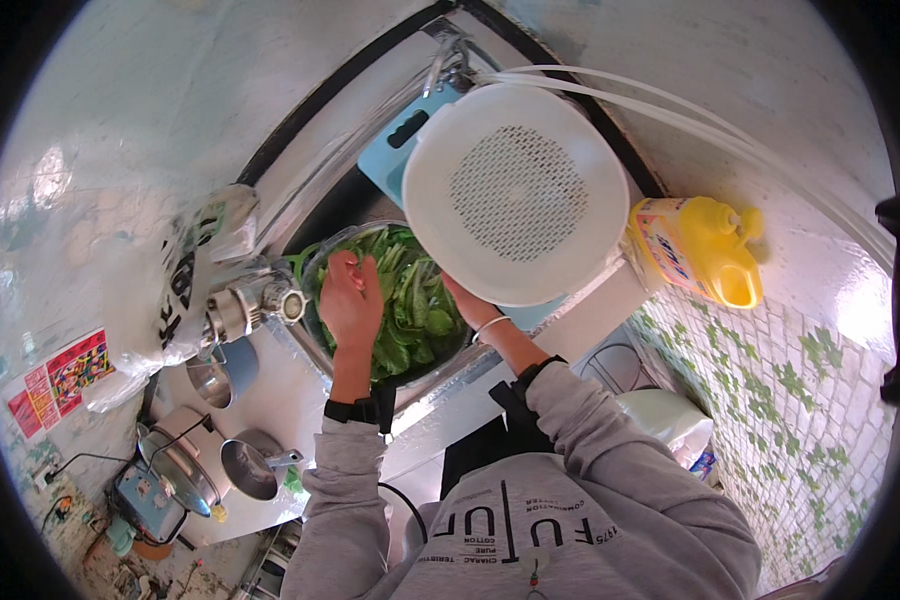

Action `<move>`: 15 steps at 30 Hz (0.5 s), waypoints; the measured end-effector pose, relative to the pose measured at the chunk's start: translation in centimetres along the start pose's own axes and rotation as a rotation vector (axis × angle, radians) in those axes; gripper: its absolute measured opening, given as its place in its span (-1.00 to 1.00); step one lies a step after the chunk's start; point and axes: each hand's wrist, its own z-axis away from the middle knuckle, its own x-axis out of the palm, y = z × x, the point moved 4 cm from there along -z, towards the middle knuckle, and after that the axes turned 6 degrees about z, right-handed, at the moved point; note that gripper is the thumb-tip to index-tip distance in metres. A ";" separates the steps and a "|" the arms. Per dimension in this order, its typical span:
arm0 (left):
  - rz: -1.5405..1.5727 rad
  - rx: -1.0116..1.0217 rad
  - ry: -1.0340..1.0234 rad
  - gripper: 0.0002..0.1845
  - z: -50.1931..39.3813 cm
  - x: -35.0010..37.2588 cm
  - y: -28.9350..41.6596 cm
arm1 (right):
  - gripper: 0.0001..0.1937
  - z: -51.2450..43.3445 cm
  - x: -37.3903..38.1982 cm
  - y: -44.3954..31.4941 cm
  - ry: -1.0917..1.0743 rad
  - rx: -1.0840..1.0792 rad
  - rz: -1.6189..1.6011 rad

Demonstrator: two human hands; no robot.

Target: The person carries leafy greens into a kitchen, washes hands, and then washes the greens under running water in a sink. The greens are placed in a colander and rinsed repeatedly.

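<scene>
Curled fingers close my left hand (351, 296) above leafy greens (412, 300), with nothing visible in it. The greens lie in a large round basin (316, 330) set in the sink area. At the basin's right side is my right hand (471, 304), its fingers partly hidden under the near rim of a white plastic colander (516, 195); whether it grips the rim cannot be told. The colander sits over part of a light-blue cutting board (386, 161) and overlaps the basin's right edge.
A metal faucet (444, 64) stands in the back corner. Right of the colander is a yellow detergent jug (709, 247). A metal grinder (251, 304) and plastic bag (187, 277) are left; a small saucepan (251, 465) and lidded pot (184, 465) stand lower left.
</scene>
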 end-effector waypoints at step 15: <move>-0.711 0.331 -0.175 0.08 3.8 6.5 -4.4 | -0.49 0.2 -0.8 -1.0 -0.002 0.194 -0.218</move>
